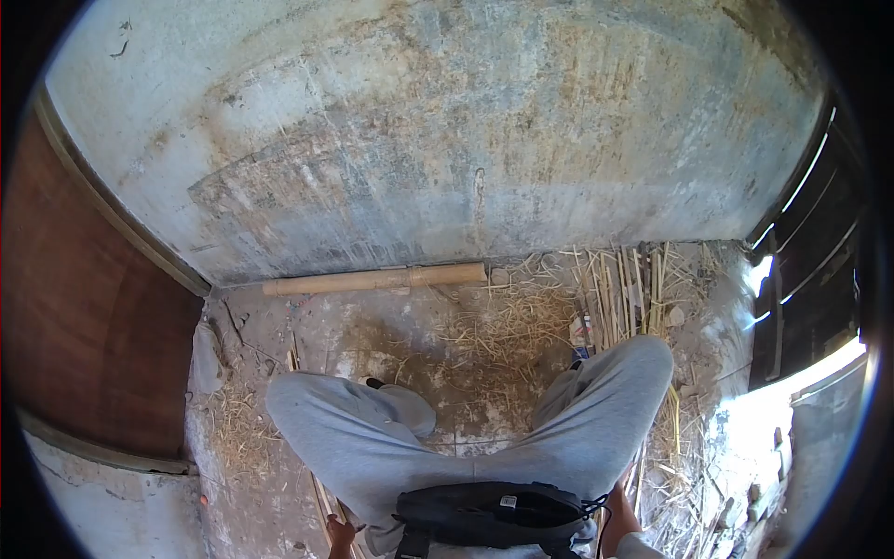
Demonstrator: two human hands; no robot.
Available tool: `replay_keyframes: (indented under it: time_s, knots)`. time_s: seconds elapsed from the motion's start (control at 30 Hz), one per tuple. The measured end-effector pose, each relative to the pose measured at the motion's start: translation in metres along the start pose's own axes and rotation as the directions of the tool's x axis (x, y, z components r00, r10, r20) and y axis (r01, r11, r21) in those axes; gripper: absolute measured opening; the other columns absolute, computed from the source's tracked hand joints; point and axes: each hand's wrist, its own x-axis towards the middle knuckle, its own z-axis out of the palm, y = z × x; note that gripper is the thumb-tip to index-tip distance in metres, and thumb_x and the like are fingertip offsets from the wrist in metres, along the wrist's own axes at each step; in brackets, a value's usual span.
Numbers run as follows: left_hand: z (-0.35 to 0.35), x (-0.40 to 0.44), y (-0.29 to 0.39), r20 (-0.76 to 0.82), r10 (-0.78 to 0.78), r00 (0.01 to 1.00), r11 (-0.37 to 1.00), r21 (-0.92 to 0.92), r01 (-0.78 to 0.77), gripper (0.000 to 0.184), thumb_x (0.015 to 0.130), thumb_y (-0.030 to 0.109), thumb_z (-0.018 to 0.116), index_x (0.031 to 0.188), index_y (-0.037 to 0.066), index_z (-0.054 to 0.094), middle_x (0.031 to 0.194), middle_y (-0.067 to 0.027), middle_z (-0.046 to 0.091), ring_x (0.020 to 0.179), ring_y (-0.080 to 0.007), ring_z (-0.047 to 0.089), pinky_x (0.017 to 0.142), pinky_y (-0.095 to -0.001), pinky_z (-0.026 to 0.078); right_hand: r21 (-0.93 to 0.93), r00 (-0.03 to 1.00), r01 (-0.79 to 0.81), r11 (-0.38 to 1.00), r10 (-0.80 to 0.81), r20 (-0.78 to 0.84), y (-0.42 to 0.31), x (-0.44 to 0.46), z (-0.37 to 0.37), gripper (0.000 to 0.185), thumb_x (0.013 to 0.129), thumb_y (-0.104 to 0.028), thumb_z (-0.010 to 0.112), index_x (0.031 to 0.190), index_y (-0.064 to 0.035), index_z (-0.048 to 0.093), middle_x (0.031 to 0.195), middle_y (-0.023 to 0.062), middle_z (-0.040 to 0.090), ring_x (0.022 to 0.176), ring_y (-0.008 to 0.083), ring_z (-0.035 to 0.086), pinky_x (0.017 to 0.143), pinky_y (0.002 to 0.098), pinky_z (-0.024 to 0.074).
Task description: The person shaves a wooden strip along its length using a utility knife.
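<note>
My left hand (342, 538) is low at the bottom edge, beside my left thigh. Its fingers look apart, and thin split strips (322, 501) lie just next to it; I see nothing clearly held. At the other side, my right hand (617, 518) hangs close against my right thigh, its fingers mostly hidden by the leg. Across my lap sits a black waist bag (489, 514) with a dark cord at its right end. My grey trousers (358, 424) cover both bent, spread knees.
A bamboo pole (372, 280) lies along the foot of the stained wall (447, 140). Long strips (619, 289) are bundled past my right knee, with shavings (507, 331) scattered on the floor. A brown door panel (98, 298) stands left; dark slatted boards (808, 242) stand right.
</note>
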Motion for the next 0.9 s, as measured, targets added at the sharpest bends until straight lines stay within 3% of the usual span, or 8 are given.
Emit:
replay_keyframes:
  time_s: [0.13, 0.2, 0.3, 0.33, 0.63, 0.7, 0.83, 0.9]
  knots:
    - [-0.001, 0.003, 0.000, -0.002, 0.041, 0.999, 0.999, 0.015, -0.041, 0.048, 0.072, 0.010, 0.065, 0.115, -0.003, 0.049, 0.099, -0.0290, 0.063, 0.096, -0.0439, 0.062, 0.086, -0.0481, 0.049, -0.036, 0.986, 0.006, 0.999, -0.012, -0.166, -0.007, 0.015, -0.008, 0.044, 0.088, -0.039, 0.058, 0.096, 0.0032, 0.067, 0.094, 0.0280, 0.067, 0.087, 0.0427, 0.066, 0.073, 0.0505, 0.0489]
    - [-0.004, 0.004, 0.000, 0.026, -0.029, 0.999, 0.999, -0.030, 0.030, 0.048, 0.071, 0.011, 0.066, 0.114, -0.002, 0.050, 0.098, -0.0280, 0.063, 0.096, -0.0417, 0.063, 0.085, -0.0464, 0.050, -0.120, 0.914, -0.062, 0.991, 0.008, -0.406, -0.005, 0.027, -0.013, 0.037, 0.084, -0.034, 0.067, 0.097, 0.0008, 0.067, 0.096, 0.0284, 0.066, 0.091, 0.0443, 0.065, 0.075, 0.0508, 0.0494]
    - [-0.007, 0.003, 0.003, 0.007, -0.043, 0.999, 0.999, -0.004, 0.043, 0.047, 0.071, 0.012, 0.068, 0.113, -0.002, 0.050, 0.097, -0.0272, 0.064, 0.095, -0.0391, 0.064, 0.085, -0.0446, 0.050, -0.259, 0.946, -0.224, 0.939, 0.146, -0.289, 0.014, 0.034, -0.018, 0.038, 0.080, -0.032, 0.071, 0.098, 0.0019, 0.067, 0.096, 0.0282, 0.066, 0.092, 0.0440, 0.065, 0.080, 0.0500, 0.0510]
    - [-0.003, 0.006, -0.001, 0.006, -0.043, 0.999, 0.999, -0.005, 0.043, 0.047, 0.071, 0.012, 0.068, 0.113, -0.002, 0.050, 0.097, -0.0272, 0.064, 0.095, -0.0391, 0.064, 0.085, -0.0446, 0.050, -0.378, 0.985, -0.166, 0.911, 0.133, -0.112, 0.072, 0.064, 0.002, 0.040, 0.080, -0.031, 0.071, 0.100, 0.0035, 0.067, 0.098, 0.0274, 0.067, 0.094, 0.0441, 0.065, 0.083, 0.0485, 0.0519]
    - [-0.001, 0.006, -0.022, -0.011, 0.044, 0.999, 0.995, -0.089, -0.045, 0.046, 0.069, 0.013, 0.069, 0.109, -0.002, 0.051, 0.094, -0.0248, 0.065, 0.092, -0.0378, 0.065, 0.083, -0.0452, 0.050, -0.174, 0.901, -0.175, 0.969, 0.086, -0.426, 0.082, 0.065, -0.001, 0.037, 0.079, -0.026, 0.065, 0.104, 0.0014, 0.069, 0.098, 0.0274, 0.067, 0.098, 0.0423, 0.065, 0.088, 0.0514, 0.0493]
    - [-0.010, 0.002, -0.022, -0.098, 0.163, 0.982, 0.986, 0.037, -0.160, 0.043, 0.069, 0.012, 0.069, 0.106, -0.001, 0.053, 0.089, -0.0242, 0.065, 0.088, -0.0395, 0.065, 0.080, -0.0468, 0.051, -0.206, 0.923, -0.221, 0.953, 0.135, -0.361, 0.070, 0.062, -0.007, 0.038, 0.080, -0.028, 0.064, 0.106, -0.0003, 0.069, 0.099, 0.0268, 0.068, 0.099, 0.0424, 0.065, 0.088, 0.0516, 0.0494]
    - [-0.010, 0.009, -0.031, -0.132, 0.145, 0.981, 0.988, -0.031, -0.151, 0.040, 0.069, 0.011, 0.069, 0.104, -0.001, 0.054, 0.086, -0.0243, 0.065, 0.085, -0.0417, 0.065, 0.078, -0.0482, 0.051, -0.267, 0.953, -0.256, 0.929, 0.197, -0.231, 0.029, 0.050, -0.020, 0.038, 0.082, -0.030, 0.063, 0.109, -0.0037, 0.069, 0.100, 0.0255, 0.068, 0.099, 0.0426, 0.065, 0.087, 0.0518, 0.0495]
    - [-0.010, 0.008, -0.032, -0.151, 0.175, 0.973, 0.984, 0.065, -0.167, 0.039, 0.069, 0.012, 0.070, 0.103, -0.001, 0.054, 0.086, -0.0245, 0.065, 0.084, -0.0427, 0.065, 0.078, -0.0492, 0.051, -0.279, 0.958, -0.253, 0.926, 0.201, -0.203, 0.021, 0.047, -0.022, 0.038, 0.083, -0.032, 0.062, 0.110, -0.0053, 0.069, 0.101, 0.0248, 0.068, 0.100, 0.0427, 0.065, 0.087, 0.0519, 0.0495]
